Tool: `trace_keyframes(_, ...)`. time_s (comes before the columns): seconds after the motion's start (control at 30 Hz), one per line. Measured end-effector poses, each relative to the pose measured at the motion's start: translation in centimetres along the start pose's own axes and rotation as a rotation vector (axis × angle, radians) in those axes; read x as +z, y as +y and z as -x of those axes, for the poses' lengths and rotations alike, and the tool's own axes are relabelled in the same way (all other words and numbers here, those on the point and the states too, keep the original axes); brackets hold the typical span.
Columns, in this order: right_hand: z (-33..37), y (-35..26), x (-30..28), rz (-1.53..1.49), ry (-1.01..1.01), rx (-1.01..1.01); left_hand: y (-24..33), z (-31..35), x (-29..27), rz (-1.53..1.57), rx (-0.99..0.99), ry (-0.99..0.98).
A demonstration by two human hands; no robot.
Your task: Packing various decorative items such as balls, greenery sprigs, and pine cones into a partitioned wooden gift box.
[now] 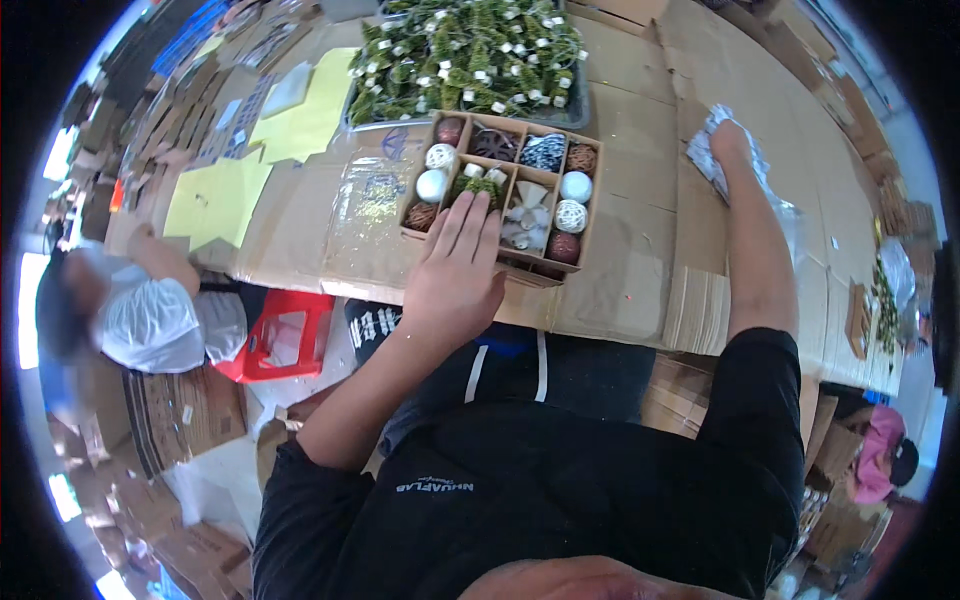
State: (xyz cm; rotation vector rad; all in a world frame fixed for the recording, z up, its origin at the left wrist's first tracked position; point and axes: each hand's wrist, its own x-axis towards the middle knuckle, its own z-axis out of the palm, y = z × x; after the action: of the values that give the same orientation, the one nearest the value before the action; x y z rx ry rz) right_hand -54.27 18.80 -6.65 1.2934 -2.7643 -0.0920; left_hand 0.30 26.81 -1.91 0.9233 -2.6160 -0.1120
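A divided cardboard box (596, 212) lies on the table in front of me. Balls fill its two side columns: glittery dark red, white woven, pale smooth and brown woven. My left hand (455, 280) rests over a middle compartment, fingers straight and together, touching small green bottle-brush trees (482, 184) with white bases. Beside them sits a compartment of whitish ornaments (527, 215); dark ornaments (494, 143) and blue-and-white ones (542, 152) fill the two behind. Out to the right, my right hand (734, 146) is closed on a crumpled white sheet (707, 165), whose material I cannot tell.
Behind the box stands a grey tray (584, 95) heaped with more green trees (455, 60). Yellow paper sheets (218, 200) and a clear plastic bag (372, 215) lie left. A person (150, 310) sits at the left near a red stool (290, 335); cardboard (630, 250) covers the table.
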Motion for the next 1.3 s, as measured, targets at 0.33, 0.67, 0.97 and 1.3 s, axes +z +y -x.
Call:
trace_keyframes(0.33, 14.7, -11.6, -13.2, -0.816, 0.067, -0.705, -0.1, 0.4, -1.3, -0.006, -0.004, -0.02)
trace_keyframes(0.67, 22.7, -21.7, -11.7, -0.433, 0.101, -1.638, -1.5, 0.6, -0.4, 0.099, -0.026, 0.042)
trace_keyframes(0.97, 26.0, -14.8, -13.2, -0.512, 0.146, -1.357, -0.2, -1.4, -0.7, 0.187, -0.004, 0.002)
trace_keyframes(1.3, 26.0, 8.2, -4.4, -0.593, 0.09, 0.166, 0.2, -1.2, -0.1, 0.073, 0.013, 0.032)
